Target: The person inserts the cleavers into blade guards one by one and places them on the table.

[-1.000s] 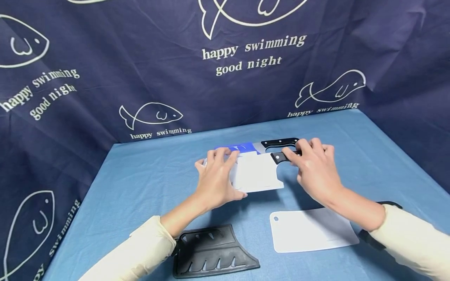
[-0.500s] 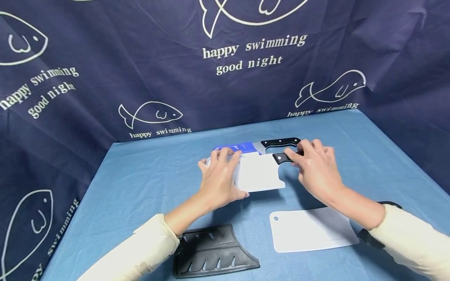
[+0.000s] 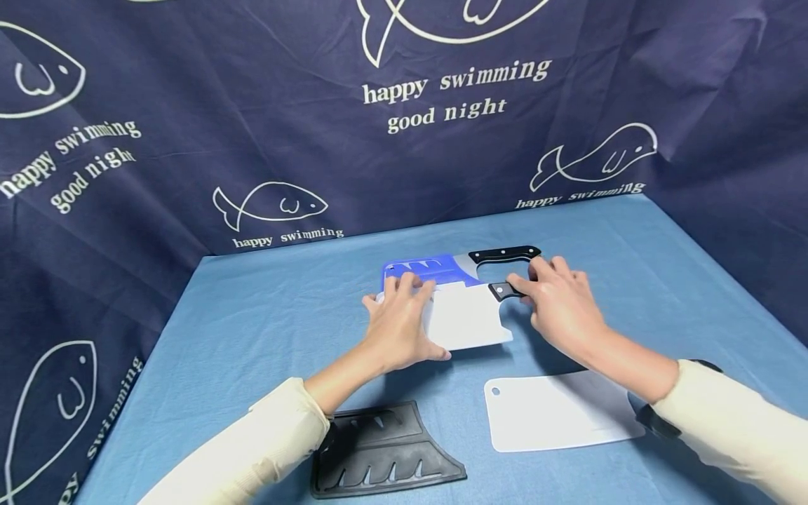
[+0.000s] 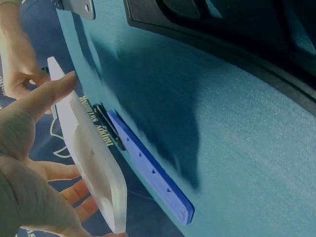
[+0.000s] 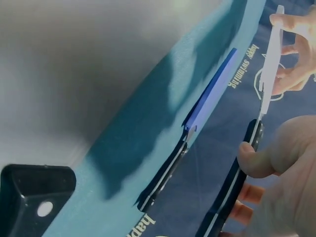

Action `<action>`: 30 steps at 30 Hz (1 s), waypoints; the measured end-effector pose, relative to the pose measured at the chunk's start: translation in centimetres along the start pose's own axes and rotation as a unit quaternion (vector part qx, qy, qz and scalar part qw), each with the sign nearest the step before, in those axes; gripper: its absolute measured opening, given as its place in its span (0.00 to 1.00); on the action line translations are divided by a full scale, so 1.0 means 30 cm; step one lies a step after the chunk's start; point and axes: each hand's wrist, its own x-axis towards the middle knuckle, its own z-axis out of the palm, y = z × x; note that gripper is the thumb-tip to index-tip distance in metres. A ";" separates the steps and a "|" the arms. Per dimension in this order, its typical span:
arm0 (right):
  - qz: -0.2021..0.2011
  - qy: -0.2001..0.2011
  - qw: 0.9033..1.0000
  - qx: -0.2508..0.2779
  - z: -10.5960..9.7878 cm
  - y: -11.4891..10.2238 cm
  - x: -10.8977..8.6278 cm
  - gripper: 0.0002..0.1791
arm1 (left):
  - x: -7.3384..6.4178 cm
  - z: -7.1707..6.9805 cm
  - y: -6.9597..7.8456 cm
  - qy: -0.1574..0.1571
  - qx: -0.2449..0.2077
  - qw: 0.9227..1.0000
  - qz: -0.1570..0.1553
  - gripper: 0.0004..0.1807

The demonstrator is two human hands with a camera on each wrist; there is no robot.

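A cleaver in a white blade cover [image 3: 467, 319] is held above the table between both hands. The left hand [image 3: 398, 326] grips the cover, its thumb at the near edge and its fingers over the far edge. The right hand [image 3: 562, 301] holds the black riveted handle [image 5: 232, 182], thumb on one side and fingers curled on the other. The cover hides most of that blade; only a sliver shows by the handle in the right wrist view. Behind lies another cleaver with a black handle [image 3: 505, 254], its blade in a blue cover [image 3: 426, 268].
A bare cleaver [image 3: 555, 414] with a hole in its blade lies at the near right, its handle partly under the right forearm. To its left is a black slotted blade cover [image 3: 391, 449], overlapped by the left sleeve. A dark printed cloth [image 3: 404, 161] hangs behind the blue tabletop [image 3: 265, 330].
Both hands have come slightly lower and nearer with the covered cleaver, so more of the blue cover shows behind it. The grips look the same.
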 end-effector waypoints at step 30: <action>0.043 -0.116 0.991 0.048 0.099 0.022 0.003 0.28 | 0.020 0.098 -0.025 -0.111 -0.038 0.992 -0.047 0.60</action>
